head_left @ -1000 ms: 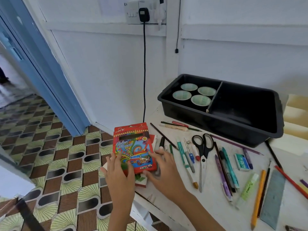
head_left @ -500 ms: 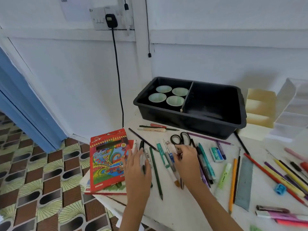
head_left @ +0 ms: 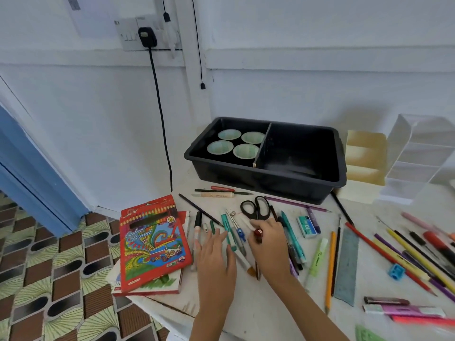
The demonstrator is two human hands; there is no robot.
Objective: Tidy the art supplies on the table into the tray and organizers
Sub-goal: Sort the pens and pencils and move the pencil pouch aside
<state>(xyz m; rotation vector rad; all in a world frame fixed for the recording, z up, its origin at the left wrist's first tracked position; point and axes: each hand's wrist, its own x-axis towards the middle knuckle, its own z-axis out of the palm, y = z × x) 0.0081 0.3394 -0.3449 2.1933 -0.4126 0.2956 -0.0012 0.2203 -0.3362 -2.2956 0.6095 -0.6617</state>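
Though blurred, pen (head_left: 257, 234) seemingly points away.

Scissors (head_left: 256, 210) blades beneath right grip (head_left: 270, 249)

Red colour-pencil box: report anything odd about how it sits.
The red cardboard colour-pencil box lies askew atop thin books that seem to overhang the left edge of the white table.
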